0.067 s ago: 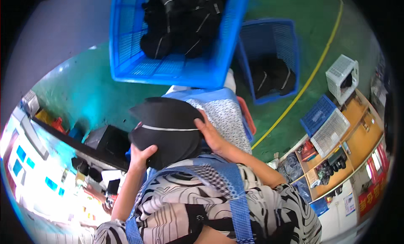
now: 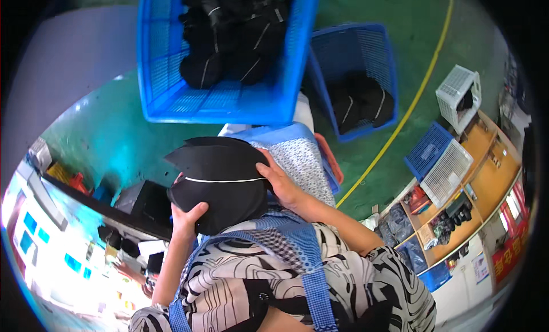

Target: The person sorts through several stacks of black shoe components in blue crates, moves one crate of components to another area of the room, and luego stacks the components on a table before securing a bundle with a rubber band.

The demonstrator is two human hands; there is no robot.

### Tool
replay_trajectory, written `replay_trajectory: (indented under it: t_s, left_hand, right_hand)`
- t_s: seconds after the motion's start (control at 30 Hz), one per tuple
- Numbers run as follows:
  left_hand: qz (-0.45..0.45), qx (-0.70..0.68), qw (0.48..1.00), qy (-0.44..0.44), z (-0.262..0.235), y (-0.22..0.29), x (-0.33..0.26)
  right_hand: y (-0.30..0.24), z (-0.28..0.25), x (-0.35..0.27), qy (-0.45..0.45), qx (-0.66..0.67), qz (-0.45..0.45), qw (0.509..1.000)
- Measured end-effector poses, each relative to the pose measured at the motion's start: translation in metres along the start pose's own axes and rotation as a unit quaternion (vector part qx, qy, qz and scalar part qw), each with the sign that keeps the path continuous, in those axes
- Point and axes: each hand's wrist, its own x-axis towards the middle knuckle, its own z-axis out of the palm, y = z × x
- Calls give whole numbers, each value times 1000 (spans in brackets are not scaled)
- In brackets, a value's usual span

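Note:
In front of my body I hold a black cap-like fabric piece [image 2: 226, 157], rounded below and layered along its upper edge, with a thin white strip across it. My left hand [image 2: 186, 217] is closed on its lower left edge, thumb on top and the fingers hidden behind. My right hand [image 2: 280, 183] grips the right edge, with the fingers partly hidden. Beyond the piece stands a large blue plastic crate [image 2: 223, 112], holding several similar black pieces [image 2: 229, 40] with white strips.
A second, darker blue crate [image 2: 366, 132] with black pieces stands on the green floor [image 2: 366, 177] at the right. A yellow floor line [image 2: 426, 86] runs past it. Wooden shelving [image 2: 486, 206] with baskets is at far right; a cluttered table [image 2: 108, 209] lies left.
The crates and floor have shifted slightly left in the view. The black piece also sits slightly lower and further left, with both hands still on it.

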Motion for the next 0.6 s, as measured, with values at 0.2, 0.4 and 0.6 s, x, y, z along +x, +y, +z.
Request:
replay_trajectory:
  t_s: [0.2,0.4,0.6]
  left_hand:
    - [68,88,994,-15,82,6,43]
    - [116,249,946,-173,208,-1,99]
    - [68,158,968,-183,245,-33,138]
  right_hand:
    - [-35,-41,-2,94,-33,-63,993]
    - [-91,-198,0,198,55,8,979]
    - [-106,-385,44,209,118,-40,970]
